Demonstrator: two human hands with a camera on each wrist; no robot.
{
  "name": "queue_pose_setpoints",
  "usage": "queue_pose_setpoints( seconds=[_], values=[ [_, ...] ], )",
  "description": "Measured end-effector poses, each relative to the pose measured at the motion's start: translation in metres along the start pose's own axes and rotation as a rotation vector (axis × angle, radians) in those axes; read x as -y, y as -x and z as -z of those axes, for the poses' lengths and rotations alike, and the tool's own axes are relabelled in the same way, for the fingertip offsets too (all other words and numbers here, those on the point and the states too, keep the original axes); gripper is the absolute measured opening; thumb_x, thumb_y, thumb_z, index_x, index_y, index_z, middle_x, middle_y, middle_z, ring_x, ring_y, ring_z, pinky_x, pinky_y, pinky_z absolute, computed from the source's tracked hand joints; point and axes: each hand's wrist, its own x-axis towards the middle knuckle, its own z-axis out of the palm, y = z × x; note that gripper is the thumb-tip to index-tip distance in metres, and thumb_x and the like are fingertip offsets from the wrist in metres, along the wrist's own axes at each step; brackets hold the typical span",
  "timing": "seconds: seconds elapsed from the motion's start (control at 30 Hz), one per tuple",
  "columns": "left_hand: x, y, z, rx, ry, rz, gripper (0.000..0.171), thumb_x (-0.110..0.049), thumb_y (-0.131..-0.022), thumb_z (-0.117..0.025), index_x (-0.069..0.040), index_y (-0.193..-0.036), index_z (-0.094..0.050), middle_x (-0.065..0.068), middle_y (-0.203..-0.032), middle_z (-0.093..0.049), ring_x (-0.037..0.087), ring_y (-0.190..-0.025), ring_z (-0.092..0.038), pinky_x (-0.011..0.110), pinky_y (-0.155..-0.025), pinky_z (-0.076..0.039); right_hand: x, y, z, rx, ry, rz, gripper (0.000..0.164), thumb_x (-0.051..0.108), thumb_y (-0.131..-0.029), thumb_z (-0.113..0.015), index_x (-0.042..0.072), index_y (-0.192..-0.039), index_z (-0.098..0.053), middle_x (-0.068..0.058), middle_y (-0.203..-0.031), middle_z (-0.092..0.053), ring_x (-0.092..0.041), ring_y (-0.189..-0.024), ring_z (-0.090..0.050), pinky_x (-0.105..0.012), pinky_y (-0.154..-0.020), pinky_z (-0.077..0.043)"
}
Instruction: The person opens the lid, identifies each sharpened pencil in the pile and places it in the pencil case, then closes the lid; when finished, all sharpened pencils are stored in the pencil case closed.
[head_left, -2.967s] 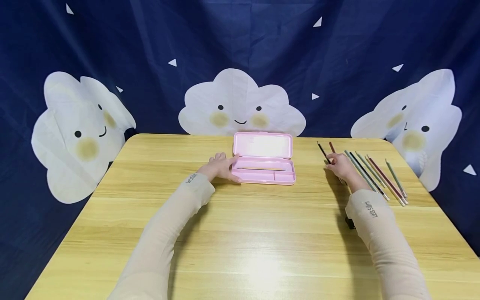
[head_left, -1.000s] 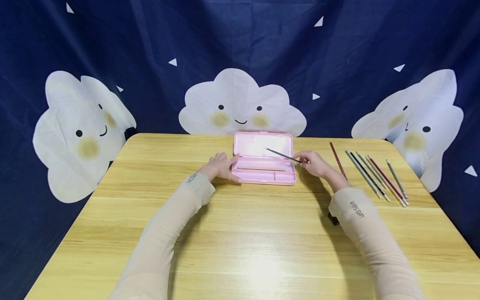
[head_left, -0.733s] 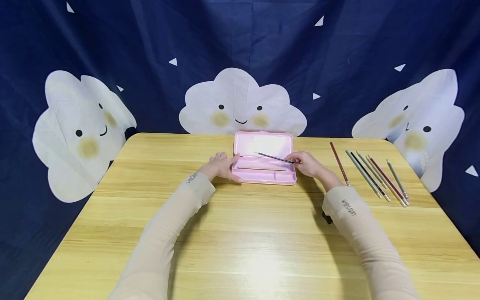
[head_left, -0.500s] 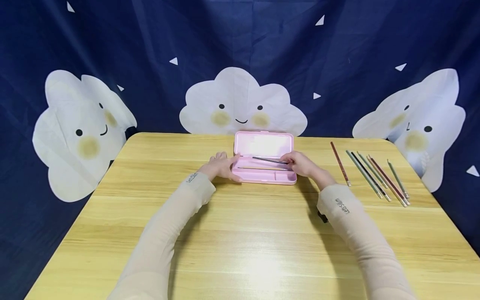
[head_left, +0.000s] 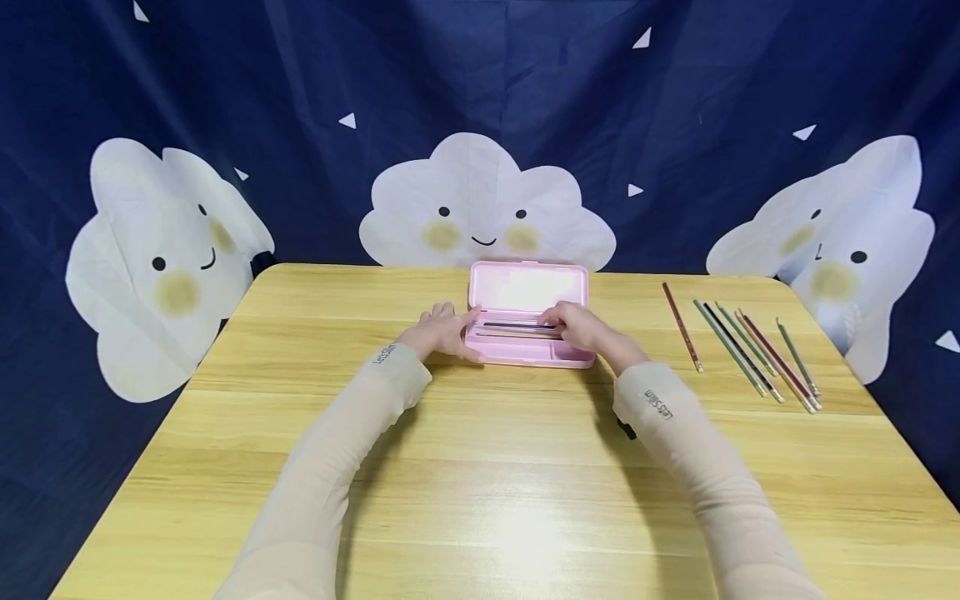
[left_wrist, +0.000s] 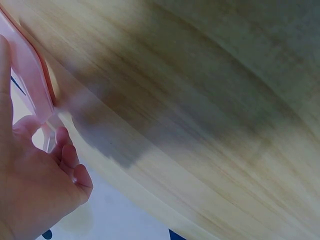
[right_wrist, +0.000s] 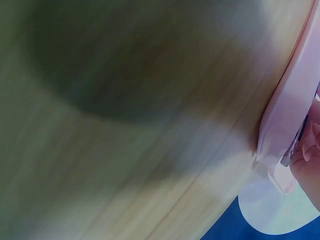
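Two pale sleeves (head_left: 318, 467) stretch over the wooden table (head_left: 487, 475) towards an open pink pencil case (head_left: 517, 363) standing near its far edge. The left hand (head_left: 441, 335) holds the case's left end between thumb and forefinger; a yellowish pencil (head_left: 517, 337) lies inside, and just behind it the right hand (head_left: 579, 327) pinches a dark pencil (head_left: 513, 325) near its right end. Off to the right rest a reddish pencil (head_left: 682, 326) and a loose cluster of pencils (head_left: 744, 348). Behind everything hangs a navy curtain (head_left: 300, 75) with smiling white clouds (head_left: 483, 187).
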Motion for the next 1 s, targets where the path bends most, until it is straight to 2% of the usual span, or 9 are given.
queue_pose_setpoints(
  seconds=[0.2, 0.3, 0.53, 0.73, 0.87, 1.0],
  values=[
    [-0.001, 0.001, 0.001, -0.003, -0.005, 0.000, 0.105, -0.062, -0.067, -0.068, -0.028, -0.147, -0.009, 0.027, -0.143, -0.017, 0.034, -0.127, -0.019, 0.048, -0.105, -0.017, 0.003, -0.004, -0.004, 0.023, 0.043, -0.047, 0.038, -0.019, -0.072, -0.047, -0.003, -0.100, -0.067, -0.007, -0.073, -0.050, -0.023, -0.074, -0.049, -0.036, -0.076, -0.043],
    [-0.002, 0.002, 0.002, -0.006, -0.009, -0.008, 0.105, -0.062, -0.067, -0.068, -0.027, -0.147, -0.009, 0.026, -0.140, -0.022, 0.032, -0.123, -0.023, 0.046, -0.103, -0.020, 0.005, -0.004, -0.005, 0.029, 0.091, -0.035, 0.036, -0.017, -0.074, -0.047, 0.000, -0.098, -0.068, -0.008, -0.074, -0.052, -0.023, -0.074, -0.050, -0.036, -0.076, -0.044],
    [-0.002, 0.004, 0.003, -0.002, -0.006, -0.011, 0.105, -0.063, -0.067, -0.067, -0.027, -0.147, -0.009, 0.026, -0.140, -0.021, 0.033, -0.123, -0.022, 0.047, -0.103, -0.020, 0.007, -0.001, -0.004, 0.068, 0.055, -0.032, 0.027, -0.012, -0.082, -0.048, 0.000, -0.094, -0.069, -0.011, -0.083, -0.060, -0.025, -0.083, -0.055, -0.039, -0.084, -0.044],
    [-0.001, 0.004, 0.002, 0.006, 0.000, 0.001, 0.106, -0.064, -0.067, -0.067, -0.028, -0.147, -0.009, 0.025, -0.140, -0.021, 0.032, -0.123, -0.022, 0.047, -0.103, -0.021, 0.002, 0.004, -0.003, -0.009, -0.054, -0.023, 0.022, -0.012, -0.081, -0.052, -0.007, -0.097, -0.066, -0.014, -0.079, -0.059, -0.026, -0.077, -0.052, -0.039, -0.077, -0.044],
    [-0.001, 0.002, 0.001, 0.005, 0.004, -0.001, 0.105, -0.063, -0.067, -0.067, -0.028, -0.147, -0.009, 0.024, -0.138, -0.023, 0.031, -0.121, -0.024, 0.046, -0.101, -0.022, -0.003, 0.011, 0.001, -0.052, -0.075, -0.049, 0.021, -0.009, -0.082, -0.056, -0.009, -0.101, -0.064, -0.013, -0.076, -0.056, -0.025, -0.075, -0.049, -0.038, -0.074, -0.041],
    [0.000, 0.000, 0.001, 0.005, 0.010, -0.005, 0.107, -0.064, -0.065, -0.068, -0.029, -0.147, -0.010, 0.023, -0.136, -0.026, 0.030, -0.118, -0.026, 0.044, -0.100, -0.023, -0.006, 0.019, 0.007, -0.067, -0.082, -0.070, 0.020, -0.007, -0.083, -0.056, -0.009, -0.103, -0.062, -0.014, -0.080, -0.057, -0.025, -0.076, -0.049, -0.037, -0.074, -0.041]
  ],
)
